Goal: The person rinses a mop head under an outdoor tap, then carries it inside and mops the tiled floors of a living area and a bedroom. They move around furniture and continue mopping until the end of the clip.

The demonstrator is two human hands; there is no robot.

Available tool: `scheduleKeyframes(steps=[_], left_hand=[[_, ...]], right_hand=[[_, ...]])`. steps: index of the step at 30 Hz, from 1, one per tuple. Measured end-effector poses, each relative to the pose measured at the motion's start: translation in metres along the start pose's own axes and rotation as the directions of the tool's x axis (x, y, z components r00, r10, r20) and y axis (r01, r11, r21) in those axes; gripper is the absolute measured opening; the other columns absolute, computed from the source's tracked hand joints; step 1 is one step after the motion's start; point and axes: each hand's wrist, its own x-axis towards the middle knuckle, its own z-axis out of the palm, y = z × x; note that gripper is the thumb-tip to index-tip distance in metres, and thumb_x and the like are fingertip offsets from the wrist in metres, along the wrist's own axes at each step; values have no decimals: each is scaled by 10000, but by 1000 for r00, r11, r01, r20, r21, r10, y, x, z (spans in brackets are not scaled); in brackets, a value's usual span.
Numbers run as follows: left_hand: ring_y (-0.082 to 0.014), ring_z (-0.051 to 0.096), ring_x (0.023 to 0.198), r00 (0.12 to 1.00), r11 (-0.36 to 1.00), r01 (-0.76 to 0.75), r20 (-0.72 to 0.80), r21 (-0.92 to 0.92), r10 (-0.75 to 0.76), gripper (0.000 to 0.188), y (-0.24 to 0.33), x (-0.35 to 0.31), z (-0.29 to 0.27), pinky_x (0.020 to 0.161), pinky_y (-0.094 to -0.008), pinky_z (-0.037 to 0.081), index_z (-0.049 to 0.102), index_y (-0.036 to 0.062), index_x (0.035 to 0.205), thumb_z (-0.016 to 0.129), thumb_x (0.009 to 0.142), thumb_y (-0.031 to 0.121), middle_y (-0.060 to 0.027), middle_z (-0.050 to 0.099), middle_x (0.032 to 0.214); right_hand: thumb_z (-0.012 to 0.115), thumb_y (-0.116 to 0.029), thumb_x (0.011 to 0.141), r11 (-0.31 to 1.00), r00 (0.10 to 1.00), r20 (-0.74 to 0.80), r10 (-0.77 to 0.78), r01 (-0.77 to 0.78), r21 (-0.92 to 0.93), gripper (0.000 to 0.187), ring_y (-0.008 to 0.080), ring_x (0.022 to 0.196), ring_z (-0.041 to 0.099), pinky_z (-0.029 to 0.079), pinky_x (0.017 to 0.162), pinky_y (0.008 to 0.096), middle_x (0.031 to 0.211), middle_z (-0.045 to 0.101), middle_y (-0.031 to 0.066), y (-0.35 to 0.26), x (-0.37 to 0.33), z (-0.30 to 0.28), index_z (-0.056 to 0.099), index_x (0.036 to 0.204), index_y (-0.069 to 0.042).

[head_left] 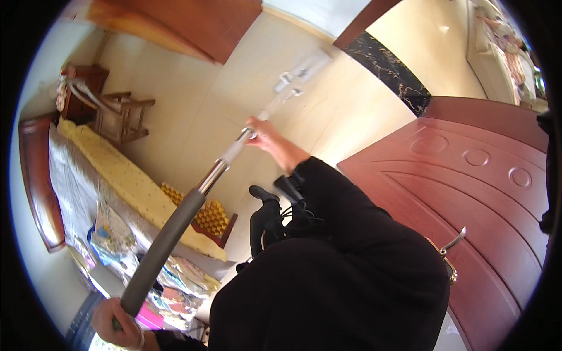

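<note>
A long-handled mop [170,243] runs slantwise across the view, with a dark grey grip and a shiny metal pole. At the lower left, my left hand [117,324] is wrapped round the end of the grip. Farther up, my right hand [270,142] is closed around the pole, its arm reaching forward in a black sleeve. The flat, pale mop head [313,65] lies over the beige tiled floor [216,105], blurred by motion. Part of the pole near the head is also smeared.
A reddish door [468,199] with a metal handle [453,248] stands open at right. Beyond the floor runs a black marbled threshold [389,70]. To the left are a bed [117,169] piled with cloth and a wooden chair [126,117]. Brown wooden furniture [193,26] juts in above.
</note>
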Motion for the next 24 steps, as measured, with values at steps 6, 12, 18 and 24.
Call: scheduleKeyframes(steps=[6,12,18,24], left_hand=[[-153,522,573,868,824,492,89,-282,-488,110,-55,-53,51,512,-268,397,588,-23,726,524,772,54,-78,581,657],[-230,552,748,880,834,362,-141,-416,-453,388,-128,-192,30,660,-311,471,525,-85,958,561,806,269,-159,563,875],[-178,438,467,877,837,154,-463,524,129,181,-155,-277,-26,368,-297,318,492,18,624,535,781,95,-76,478,598],[-166,415,418,748,989,143,-658,36,-84,221,-170,-274,-61,362,-283,326,490,34,610,500,807,134,-56,461,539]], right_hand=[[532,-199,814,995,995,-99,-19,28,92,173,197,663,541,508,622,433,785,494,81,31,-2,-22,436,871,-68],[556,-234,801,993,994,-60,-90,94,69,253,244,718,571,509,673,474,821,516,109,156,4,59,427,918,-50],[548,-169,765,998,984,175,22,-33,58,165,260,562,568,526,586,479,674,518,108,266,-8,174,466,819,-36],[500,-198,817,961,931,266,251,-207,-182,208,282,570,602,528,544,445,685,541,123,336,-44,213,493,869,3]])
